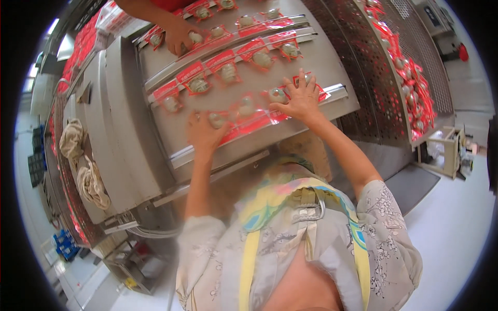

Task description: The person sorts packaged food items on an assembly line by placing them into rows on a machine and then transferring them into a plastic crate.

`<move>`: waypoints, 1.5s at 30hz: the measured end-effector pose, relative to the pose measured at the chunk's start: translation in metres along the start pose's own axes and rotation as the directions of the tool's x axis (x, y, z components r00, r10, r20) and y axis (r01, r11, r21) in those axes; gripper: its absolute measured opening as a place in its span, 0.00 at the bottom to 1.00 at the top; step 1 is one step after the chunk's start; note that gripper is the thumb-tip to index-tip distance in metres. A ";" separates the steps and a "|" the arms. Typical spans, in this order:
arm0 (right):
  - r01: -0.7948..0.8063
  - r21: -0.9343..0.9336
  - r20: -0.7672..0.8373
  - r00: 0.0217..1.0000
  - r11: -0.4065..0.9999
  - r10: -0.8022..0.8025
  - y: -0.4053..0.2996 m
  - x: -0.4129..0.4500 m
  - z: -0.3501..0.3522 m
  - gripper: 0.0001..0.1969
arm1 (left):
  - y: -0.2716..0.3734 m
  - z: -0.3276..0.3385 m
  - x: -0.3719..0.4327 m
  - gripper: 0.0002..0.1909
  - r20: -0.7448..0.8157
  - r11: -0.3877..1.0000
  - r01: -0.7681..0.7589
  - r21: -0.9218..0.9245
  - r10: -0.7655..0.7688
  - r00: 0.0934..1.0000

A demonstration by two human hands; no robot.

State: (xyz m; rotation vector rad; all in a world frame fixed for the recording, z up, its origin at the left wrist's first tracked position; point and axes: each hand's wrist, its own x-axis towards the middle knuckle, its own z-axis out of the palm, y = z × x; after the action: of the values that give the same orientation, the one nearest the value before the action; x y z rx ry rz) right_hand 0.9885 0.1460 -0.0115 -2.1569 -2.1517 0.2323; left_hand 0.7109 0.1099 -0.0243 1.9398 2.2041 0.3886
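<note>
Several red-and-clear plastic pouches, each with a pale rounded food item inside, lie in rows on a steel machine bed (186,112). My left hand (206,134) rests with spread fingers against a pouch (216,119) at the left end of the nearest row. Over the right end of that row my right hand (301,97) is spread, its thumb by one pouch (277,95) and its fingertips on another (308,79). Between my hands lies a further pouch (246,107). The pouches' red ends lie along a metal sealing bar (336,92).
Across the bed, a co-worker's hand (180,37) touches pouches in the far row. A perforated steel bin (393,81) at the right holds many filled pouches (414,97). Crumpled cloths (91,184) lie on the steel housing (128,116) at the left.
</note>
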 end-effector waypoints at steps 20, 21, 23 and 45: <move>-0.684 0.668 0.682 0.402 0.295 -0.611 0.024 0.103 -0.023 0.31 | 0.099 0.006 0.044 0.25 0.553 -0.293 0.608 -0.737 0.254 0.793; -0.609 0.748 0.628 0.519 0.265 -0.580 0.044 0.109 -0.040 0.32 | 0.114 0.009 0.051 0.25 0.573 -0.350 0.603 -0.717 0.197 0.796; -0.529 0.818 0.561 0.641 0.229 -0.524 0.087 0.122 -0.081 0.34 | 0.145 0.015 0.075 0.25 0.578 -0.277 0.635 -0.721 0.265 0.772; -0.805 0.240 0.015 0.562 0.542 0.827 0.585 0.100 -0.131 0.39 | 0.677 0.187 0.160 0.39 0.061 0.569 -0.772 -0.282 0.814 0.578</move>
State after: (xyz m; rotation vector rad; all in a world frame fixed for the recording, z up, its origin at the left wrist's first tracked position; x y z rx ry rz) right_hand 1.5873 0.2486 0.0149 -2.7686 -0.8148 0.3785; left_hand 1.3851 0.3600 0.0149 2.5975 0.9598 0.5113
